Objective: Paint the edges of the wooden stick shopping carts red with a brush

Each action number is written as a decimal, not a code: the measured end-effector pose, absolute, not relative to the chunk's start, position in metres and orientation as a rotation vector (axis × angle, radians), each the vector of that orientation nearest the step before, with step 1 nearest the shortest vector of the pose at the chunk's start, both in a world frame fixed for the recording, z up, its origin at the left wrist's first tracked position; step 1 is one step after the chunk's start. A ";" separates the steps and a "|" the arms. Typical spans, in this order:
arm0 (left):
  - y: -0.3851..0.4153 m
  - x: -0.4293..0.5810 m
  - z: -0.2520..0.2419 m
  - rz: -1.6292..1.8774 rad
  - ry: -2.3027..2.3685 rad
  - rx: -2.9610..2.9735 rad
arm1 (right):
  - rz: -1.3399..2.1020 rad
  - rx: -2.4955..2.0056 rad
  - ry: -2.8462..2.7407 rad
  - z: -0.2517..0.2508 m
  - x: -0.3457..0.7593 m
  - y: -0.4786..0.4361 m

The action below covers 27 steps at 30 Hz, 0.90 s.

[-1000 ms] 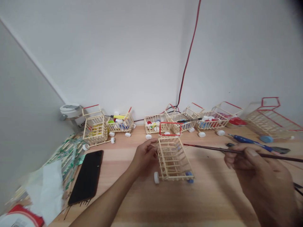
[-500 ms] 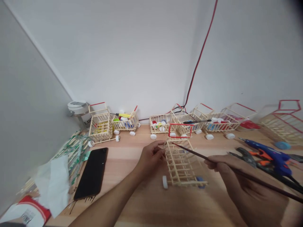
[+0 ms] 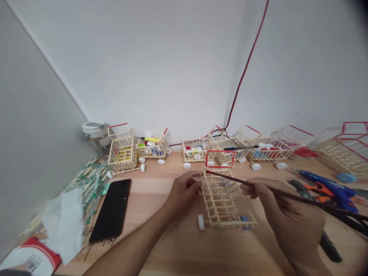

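Observation:
A small shopping cart (image 3: pixel 220 203) made of wooden sticks stands in front of me, with a red-painted handle (image 3: pixel 220 166) at its far end. One white wheel (image 3: pixel 201 222) and a blue wheel (image 3: pixel 245 221) show at its near end. My left hand (image 3: pixel 186 191) is closed on the cart's far left corner, fingertips on the sticks. In my right hand (image 3: pixel 283 214), a thin dark paintbrush (image 3: pixel 234 179) is pinched, pointing left. Its red tip is at the cart's upper left corner, just below the handle; whether it touches cannot be made out.
Several similar stick carts (image 3: pixel 197 149) holding coloured bits line the wall. To the left lie a black phone (image 3: pixel 110 211), bundled sticks (image 3: pixel 86 191) and white tissue (image 3: pixel 70 222). A blue glue gun (image 3: pixel 330 186) and dark-handled pliers (image 3: pixel 300 189) rest at right.
My right hand has moved a little left and up, and the brush tip has shifted left to the cart's upper left corner. My left hand stays on the cart.

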<state>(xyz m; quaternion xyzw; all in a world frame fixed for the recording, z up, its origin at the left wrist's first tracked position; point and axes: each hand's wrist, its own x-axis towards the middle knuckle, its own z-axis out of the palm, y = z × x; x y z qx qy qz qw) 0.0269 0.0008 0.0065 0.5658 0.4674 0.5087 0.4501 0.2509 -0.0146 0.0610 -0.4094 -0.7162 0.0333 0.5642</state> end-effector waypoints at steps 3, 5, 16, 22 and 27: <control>0.000 0.027 0.008 1.256 1.163 1.399 | 0.015 -0.992 -1.697 0.061 0.256 -0.013; 0.000 0.026 0.008 1.250 1.170 1.415 | -0.038 -1.036 -1.690 0.061 0.259 -0.013; 0.002 0.026 0.003 1.263 1.138 1.408 | -0.176 -1.160 -1.630 0.066 0.278 -0.012; 0.001 0.026 0.006 1.267 1.162 1.410 | -0.155 -1.151 -1.614 0.066 0.279 -0.016; 0.000 0.027 0.010 1.263 1.160 1.438 | 0.046 -1.117 -1.609 0.060 0.269 -0.017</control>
